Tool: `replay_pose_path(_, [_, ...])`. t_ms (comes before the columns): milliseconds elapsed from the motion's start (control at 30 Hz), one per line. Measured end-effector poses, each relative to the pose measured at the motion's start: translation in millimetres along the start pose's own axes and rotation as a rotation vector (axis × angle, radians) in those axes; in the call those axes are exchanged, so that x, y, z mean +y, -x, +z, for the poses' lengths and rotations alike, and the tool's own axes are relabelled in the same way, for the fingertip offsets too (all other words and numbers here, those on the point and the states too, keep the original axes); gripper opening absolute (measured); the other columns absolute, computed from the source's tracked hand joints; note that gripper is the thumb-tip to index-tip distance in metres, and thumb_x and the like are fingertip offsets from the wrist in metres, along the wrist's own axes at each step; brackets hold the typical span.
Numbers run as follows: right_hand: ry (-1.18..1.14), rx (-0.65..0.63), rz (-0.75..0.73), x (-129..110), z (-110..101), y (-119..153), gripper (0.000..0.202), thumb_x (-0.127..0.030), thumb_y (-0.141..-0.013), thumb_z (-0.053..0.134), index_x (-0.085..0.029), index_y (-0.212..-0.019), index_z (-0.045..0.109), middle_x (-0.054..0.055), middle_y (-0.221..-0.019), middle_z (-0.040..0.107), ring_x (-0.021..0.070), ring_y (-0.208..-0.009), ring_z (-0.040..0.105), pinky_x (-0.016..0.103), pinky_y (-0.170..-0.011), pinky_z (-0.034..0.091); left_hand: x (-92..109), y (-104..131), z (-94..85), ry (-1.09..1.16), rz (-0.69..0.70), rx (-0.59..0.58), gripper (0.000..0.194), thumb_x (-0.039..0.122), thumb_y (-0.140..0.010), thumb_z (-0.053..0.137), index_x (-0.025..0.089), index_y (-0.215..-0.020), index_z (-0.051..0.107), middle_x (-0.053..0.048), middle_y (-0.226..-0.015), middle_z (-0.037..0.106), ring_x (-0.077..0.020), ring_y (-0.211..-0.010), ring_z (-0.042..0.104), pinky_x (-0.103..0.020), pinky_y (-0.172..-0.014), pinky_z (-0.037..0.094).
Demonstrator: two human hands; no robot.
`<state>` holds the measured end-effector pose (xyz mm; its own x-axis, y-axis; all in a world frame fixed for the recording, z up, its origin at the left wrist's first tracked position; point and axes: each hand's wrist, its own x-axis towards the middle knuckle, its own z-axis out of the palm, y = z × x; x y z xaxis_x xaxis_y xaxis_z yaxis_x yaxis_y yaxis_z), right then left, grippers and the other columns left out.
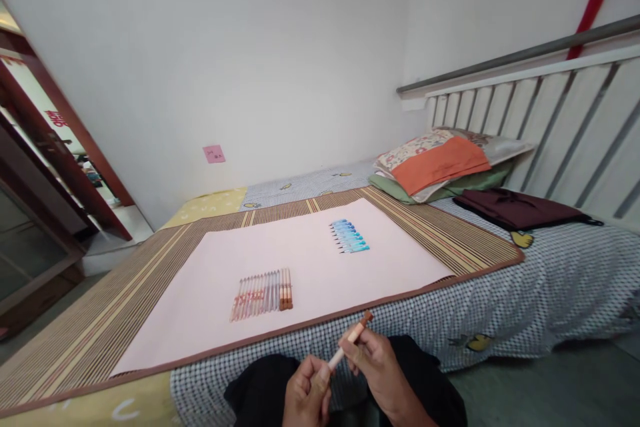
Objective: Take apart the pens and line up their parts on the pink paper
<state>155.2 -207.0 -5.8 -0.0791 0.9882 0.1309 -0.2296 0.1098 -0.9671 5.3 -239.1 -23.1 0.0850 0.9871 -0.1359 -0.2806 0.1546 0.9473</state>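
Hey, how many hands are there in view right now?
2. The left hand is at the pale lower end of a pen; the right hand grips it nearer the brown end. No other hands show.

The bed (565, 280) bears a mat (120, 297), pillows (443, 163) and maroon cloth (520, 209).
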Motion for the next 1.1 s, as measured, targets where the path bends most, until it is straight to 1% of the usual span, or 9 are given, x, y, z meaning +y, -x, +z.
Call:
replay_pose_path(167, [0.007,-0.045,-0.019,1.8,-6.4,0.4,0.046,-0.062,-0.081,0.072,-0.017,-0.076,0.066,-0.003,-0.058,0.052,0.0105,-0.052,0.045,0.025,-0.051,0.037,0.9,-0.9,-8.1,0.025,-0.080,-0.171,0.054,0.071,-0.072,0.073,0.021,-0.077,0.055,0.013,-0.036,0.034,-0.0026,-0.031,0.013,-0.020,-0.037,0.011])
replay_pose_path(233, [0.009,-0.084,-0.025,0.6,-9.4,0.0,0.043,-0.059,-0.082,0.072,-0.016,-0.077,0.067,-0.002,-0.061,0.054,0.0104,-0.054,0.047,0.025,-0.053,0.037,2.9,0.8,-7.3,-0.011,-0.077,-0.193,0.052,0.070,-0.074,0.072,0.020,-0.078,0.056,0.011,-0.037,0.040,-0.0027,-0.030,0.017,-0.020,-0.036,0.011])
replay_pose_path(367, [-0.089,-0.102,0.027,2.0,-10.1,-0.5,0.047,-0.063,-0.082,0.072,-0.016,-0.088,0.073,0.000,-0.065,0.060,0.0128,-0.059,0.053,0.026,-0.057,0.042,9.4,6.9,2.2,-0.147,0.067,-0.035,0.049,0.065,-0.075,0.074,0.018,-0.080,0.060,0.004,-0.055,0.056,-0.0023,-0.037,0.024,-0.019,-0.040,0.015])
replay_pose_path(533, [-0.196,-0.022,0.111,7.6,-3.6,0.5,0.052,-0.068,-0.077,0.073,-0.016,-0.083,0.073,0.001,-0.062,0.062,0.0138,-0.058,0.055,0.027,-0.057,0.044,10.6,11.9,11.0,-0.296,0.254,0.153,0.048,0.064,-0.077,0.072,0.017,-0.076,0.067,0.004,-0.057,0.048,-0.0062,-0.046,0.030,-0.020,-0.043,0.023])
replay_pose_path(700, [-0.131,0.013,0.154,2.9,-2.9,0.3,0.053,-0.069,-0.073,0.076,-0.016,-0.072,0.068,0.001,-0.059,0.061,0.0122,-0.053,0.053,0.025,-0.053,0.041,2.8,14.2,13.2,-0.445,0.386,0.266,0.044,0.062,-0.084,0.065,0.018,-0.081,0.072,0.001,-0.060,0.054,-0.0107,-0.047,0.043,-0.022,-0.045,0.036])
replay_pose_path(800, [-0.065,0.001,0.142,-2.4,-3.5,-0.1,0.055,-0.070,-0.072,0.076,-0.016,-0.072,0.067,0.001,-0.057,0.061,0.0123,-0.051,0.053,0.026,-0.051,0.040,0.1,14.7,15.0,-0.495,0.498,0.294,0.040,0.058,-0.087,0.063,0.021,-0.096,0.075,-0.005,-0.076,0.069,-0.0175,-0.064,0.061,-0.026,-0.061,0.050])
replay_pose_path(867, [-0.040,-0.003,0.128,-5.4,-2.8,0.9,0.055,-0.070,-0.071,0.076,-0.016,-0.073,0.066,0.000,-0.056,0.060,0.0124,-0.050,0.052,0.026,-0.052,0.040,0.8,15.3,15.8,-0.528,0.546,0.287,0.039,0.056,-0.088,0.062,0.023,-0.103,0.075,-0.007,-0.088,0.075,-0.0207,-0.075,0.067,-0.028,-0.072,0.054])
replay_pose_path(967, [-0.012,0.008,0.087,-9.4,-0.3,5.0,0.054,-0.070,-0.073,0.074,-0.016,-0.074,0.066,-0.002,-0.054,0.057,0.0123,-0.051,0.050,0.026,-0.053,0.040,5.9,17.3,16.1,-0.599,0.534,0.224,0.034,0.053,-0.091,0.059,0.024,-0.093,0.076,-0.004,-0.078,0.073,-0.0186,-0.068,0.064,-0.026,-0.068,0.051])
replay_pose_path(1100, [0.029,0.019,0.039,-16.1,1.9,10.5,0.052,-0.069,-0.077,0.071,-0.017,-0.073,0.065,-0.003,-0.055,0.052,0.0123,-0.053,0.048,0.027,-0.055,0.040,14.9,19.7,17.0,-0.593,0.452,0.167,0.038,0.054,-0.093,0.055,0.023,-0.082,0.075,-0.001,-0.067,0.065,-0.0151,-0.061,0.055,-0.025,-0.062,0.043])
